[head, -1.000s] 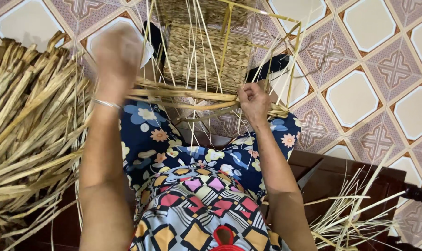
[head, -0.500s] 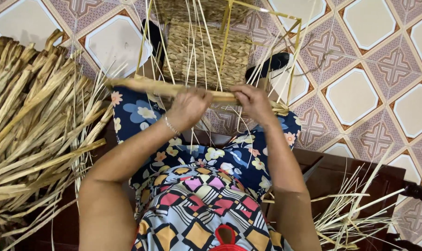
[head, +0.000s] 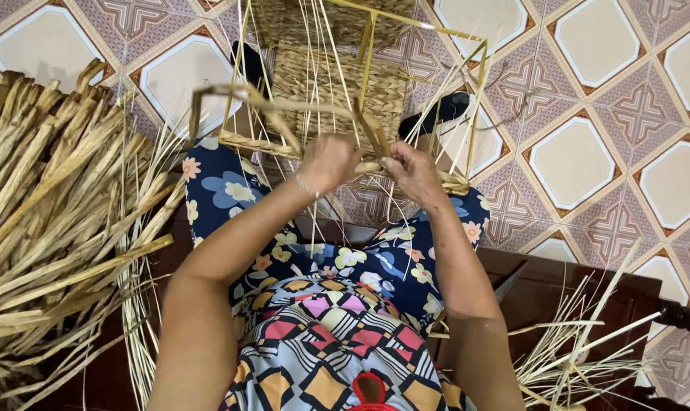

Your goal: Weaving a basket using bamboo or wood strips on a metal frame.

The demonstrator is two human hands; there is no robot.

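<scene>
Since half a second ago the flat reed strand (head: 284, 103) is arching up into a loop. The left hand (head: 328, 161) and right hand (head: 413, 171) are both pinching it closed-fingered at the half-woven basket (head: 337, 80) (on a yellow wire frame (head: 478, 84)), above the knees; dried reeds (head: 52, 221) are lying alongside.

The left hand (head: 328, 161), which was raised high to the left one second ago, has come down and now sits close beside the right hand (head: 412, 170). The flat fibre strand (head: 238, 95), before lying straight across the basket frame (head: 478, 65), now bends into a loop.
</scene>
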